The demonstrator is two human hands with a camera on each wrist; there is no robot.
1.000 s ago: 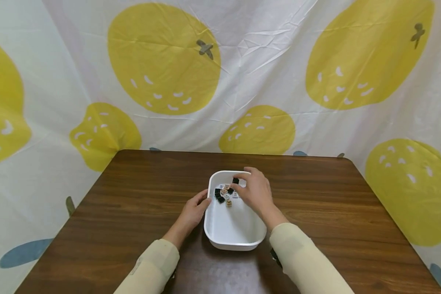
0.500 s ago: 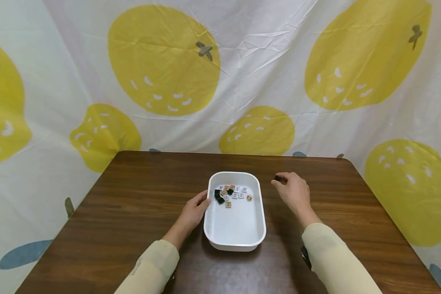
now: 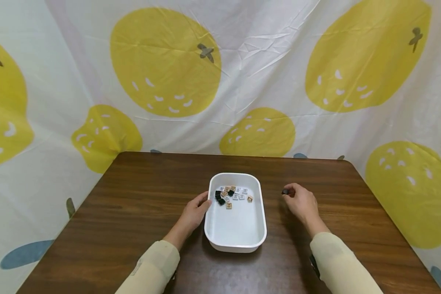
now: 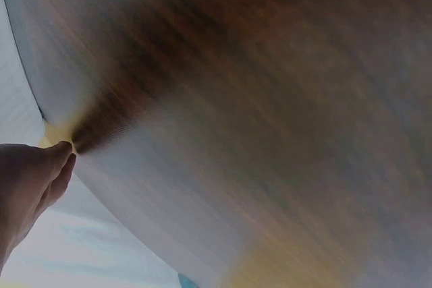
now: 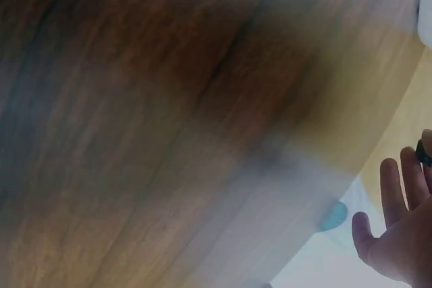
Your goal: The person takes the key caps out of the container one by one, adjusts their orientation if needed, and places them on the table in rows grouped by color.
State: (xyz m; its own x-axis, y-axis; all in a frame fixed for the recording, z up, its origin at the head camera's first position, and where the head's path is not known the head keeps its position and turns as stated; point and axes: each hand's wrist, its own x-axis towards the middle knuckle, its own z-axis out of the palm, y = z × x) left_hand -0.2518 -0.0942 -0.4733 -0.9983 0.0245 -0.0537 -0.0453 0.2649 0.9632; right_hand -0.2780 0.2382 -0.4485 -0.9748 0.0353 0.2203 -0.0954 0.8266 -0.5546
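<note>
A white rectangular tray (image 3: 235, 234) stands on the table. My left hand (image 3: 192, 214) holds its left rim, thumb at the edge and fingers along the outer wall. In the left wrist view that hand (image 4: 34, 187) shows at the lower left, with the tray out of sight. To the right of the tray my right hand (image 3: 302, 204) pinches a small black square piece (image 3: 285, 191) between thumb and fingertips, low over the table. The right wrist view shows the black piece (image 5: 423, 154) at the fingertips, the other fingers spread.
Several small square pieces lie loose in the tray's far half: black ones (image 3: 221, 201), white ones (image 3: 241, 197) and tan ones (image 3: 228, 206) with printed marks. The brown wooden table (image 3: 169, 171) ends at a fruit-patterned cloth (image 3: 183, 134).
My right hand has lifted the black piece out of the tray, carried it right, and lowered it toward the table. The left hand stays at the tray's rim.
</note>
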